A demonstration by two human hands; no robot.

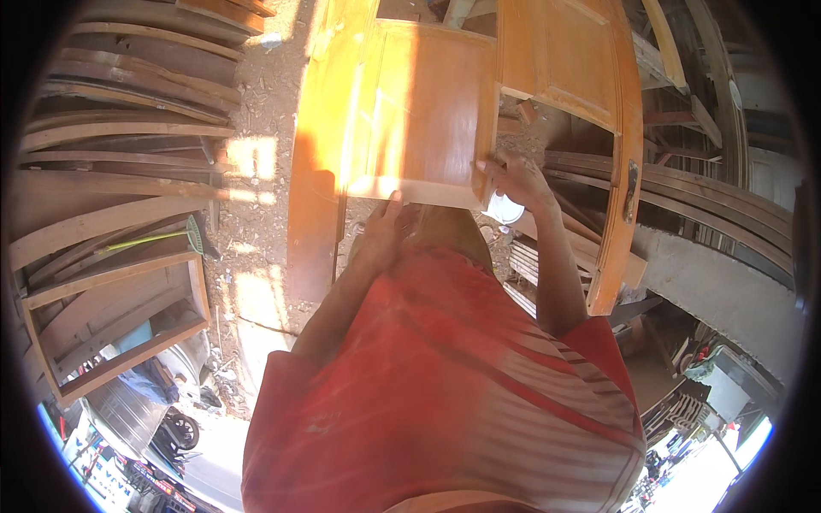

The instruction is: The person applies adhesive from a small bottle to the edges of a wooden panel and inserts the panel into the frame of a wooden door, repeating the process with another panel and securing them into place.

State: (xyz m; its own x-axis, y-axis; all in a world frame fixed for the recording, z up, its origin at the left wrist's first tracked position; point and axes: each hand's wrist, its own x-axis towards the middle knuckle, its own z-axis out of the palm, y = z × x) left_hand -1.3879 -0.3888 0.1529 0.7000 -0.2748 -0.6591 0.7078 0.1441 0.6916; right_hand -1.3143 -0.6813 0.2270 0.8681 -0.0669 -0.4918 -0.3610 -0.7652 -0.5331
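Observation:
In front of me lies a large orange-brown wooden door frame, its left stile (313, 227) and right stile (617, 184) running toward me. Between them sits a varnished wooden panel (432, 107) with a pale bare near edge, partly in bright sun. At the left part of that near edge is my left hand (380, 229), a fingertip up against the edge and the other fingers partly hidden beneath. My right hand (517, 181) grips the panel's near right corner, fingertips on top. A second panel (569, 60) sits farther off at the right.
Stacked boards (128, 128) line the left side, with a rectangular wooden frame (120, 316) and a green rake-like tool (197, 235) nearby. More planks (684, 184) and a concrete ledge (718, 282) are at the right. A white round object (505, 209) lies below my right hand.

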